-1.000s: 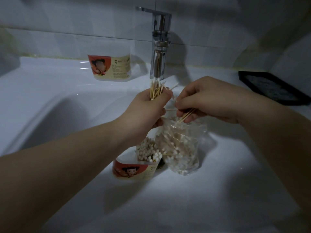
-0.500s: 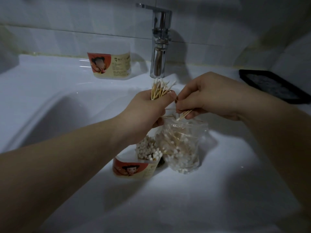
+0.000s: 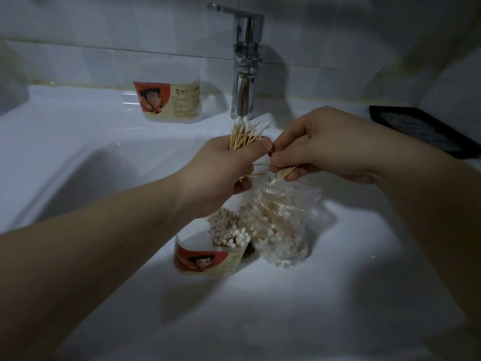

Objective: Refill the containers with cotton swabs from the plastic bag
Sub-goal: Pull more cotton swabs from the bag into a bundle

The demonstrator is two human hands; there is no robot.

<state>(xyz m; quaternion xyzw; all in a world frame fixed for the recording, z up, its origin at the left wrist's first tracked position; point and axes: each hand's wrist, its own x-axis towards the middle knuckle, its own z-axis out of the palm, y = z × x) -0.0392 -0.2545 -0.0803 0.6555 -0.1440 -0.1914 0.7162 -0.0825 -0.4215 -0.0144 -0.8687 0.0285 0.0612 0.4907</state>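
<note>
The tall chrome metal faucet (image 3: pixel 244 74) is mirror-glossy. The white ceramic sink (image 3: pixel 78 142) is smooth and shiny. The crinkled clear plastic bag (image 3: pixel 289 230) holds wooden-stemmed cotton swabs (image 3: pixel 270 220).

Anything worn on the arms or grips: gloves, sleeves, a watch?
Nothing worn shows. The left grip and right grip are bare hands: no gloves or rings. The left forearm and right forearm are bare to the frame edge: no sleeves, watch or markings, though light is dim.

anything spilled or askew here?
No spill visible. One oddity: the swab bundle in the left hand is splayed, and a couple of swabs poke out sideways toward the right hand, which pinches a few more above the plastic bag.
</note>
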